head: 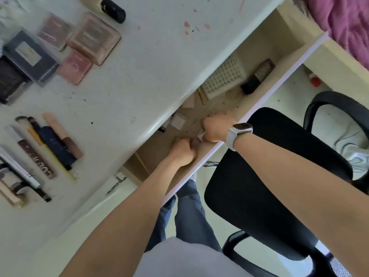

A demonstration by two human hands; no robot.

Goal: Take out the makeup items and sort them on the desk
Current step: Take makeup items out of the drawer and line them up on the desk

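Note:
The open drawer [265,43] under the white desk [139,62] holds both my hands. My right hand [216,127], with a white watch on its wrist, grips a small white item [201,135] near the drawer's front wall. Just left of it, my left hand [182,151] has its fingers curled around a small beige item [194,143] that is mostly hidden. Sorted on the desk are pink palettes [93,38], a dark boxed palette [30,56] and a row of tubes and pencils [50,144].
Further back in the drawer lie a white studded box [223,76], a dark compact [257,76], a round beige piece [232,93] and a small white square [178,121]. A black office chair [269,176] stands at the right. A pink blanket [347,19] fills the upper right.

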